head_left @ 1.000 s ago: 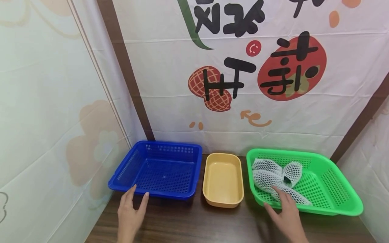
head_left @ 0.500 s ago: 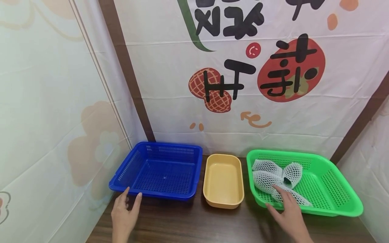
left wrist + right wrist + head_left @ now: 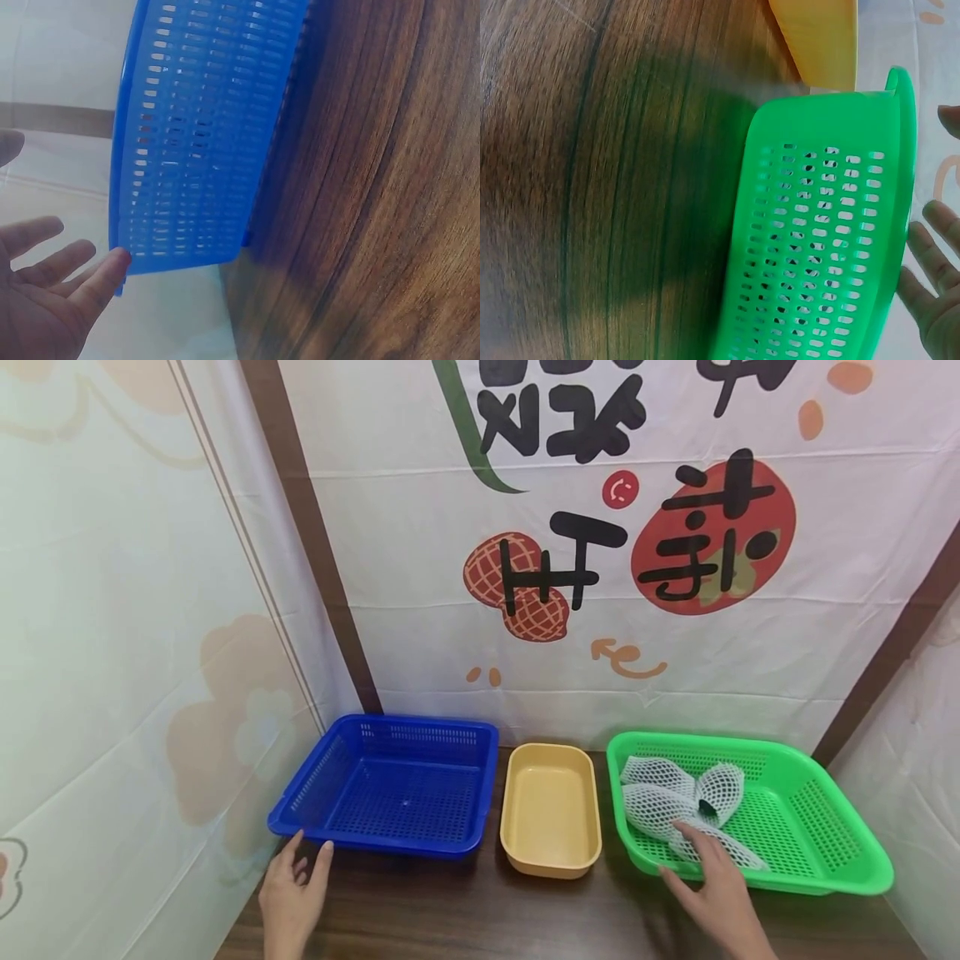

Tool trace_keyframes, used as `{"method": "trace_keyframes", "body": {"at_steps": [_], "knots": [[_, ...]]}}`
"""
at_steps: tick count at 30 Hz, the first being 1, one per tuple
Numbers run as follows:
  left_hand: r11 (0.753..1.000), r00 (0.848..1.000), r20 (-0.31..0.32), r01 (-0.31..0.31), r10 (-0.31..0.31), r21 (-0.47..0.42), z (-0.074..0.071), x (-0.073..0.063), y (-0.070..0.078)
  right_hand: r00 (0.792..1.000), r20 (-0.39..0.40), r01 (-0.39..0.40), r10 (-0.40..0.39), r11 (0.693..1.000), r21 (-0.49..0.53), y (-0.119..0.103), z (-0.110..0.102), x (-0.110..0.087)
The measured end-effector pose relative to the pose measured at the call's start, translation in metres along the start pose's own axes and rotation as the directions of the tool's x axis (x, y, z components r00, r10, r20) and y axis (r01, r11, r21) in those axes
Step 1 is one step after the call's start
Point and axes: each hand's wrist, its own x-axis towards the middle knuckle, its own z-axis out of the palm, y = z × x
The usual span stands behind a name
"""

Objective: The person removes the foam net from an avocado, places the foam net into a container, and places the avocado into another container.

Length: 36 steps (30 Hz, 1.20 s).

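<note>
The right hand (image 3: 712, 885) has its fingers loosely spread and grips nothing; just beyond its fingertips, inside the near left part of the green perforated plastic basket (image 3: 780, 835), lie the white foam-net sleeves (image 3: 660, 810), bunched together; the index finger overlaps them in the head view, though whether it touches is unclear. The left hand (image 3: 288, 893) is likewise spread and without a hold; the blue perforated plastic basket (image 3: 405, 785) lies ahead and to its right, and in the left wrist view one fingertip meets the rim, in contact or merely in front of it, I cannot tell. Between the two hands and farther off, on the wood-grain table (image 3: 480, 910), stands the yellow plastic tray (image 3: 551, 814).

The sleeves look soft and springy; their open mesh should cling to the fingers rather than slip; what fills them is mostly hidden, so weight is a guess, probably light enough for one hand, and the padding suggests something that bruises; the best hold is round a bulging middle, fingers on the far side and thumb on the near, gentle in pressure; a loose, tapered end would likely stretch. The green basket seems stiff, light and smooth; its rolled rim offers the surest grasp, one hand at either end.
</note>
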Motion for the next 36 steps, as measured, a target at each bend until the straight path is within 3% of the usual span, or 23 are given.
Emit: {"method": "trace_keyframes", "body": {"at_steps": [10,20,27,36], "knots": [[0.999,0.999,0.01,0.048,-0.048,-0.01,0.0,0.007,-0.013,0.997,0.033,0.063,-0.063,0.998,0.004,0.009,0.001,0.002],[0.997,0.997,0.012,0.072,-0.072,-0.003,-0.01,0.017,-0.016,0.989,0.054,0.14,-0.141,0.99,0.019,0.016,-0.003,0.003],[0.996,0.996,-0.013,0.089,-0.089,0.01,-0.009,0.02,-0.024,0.986,0.069,0.151,-0.151,0.989,0.006,0.018,-0.005,0.003],[0.984,0.984,-0.025,0.174,-0.175,-0.031,-0.007,0.027,-0.035,0.989,0.104,0.103,-0.103,0.995,0.009,0.024,-0.01,0.01]]}}
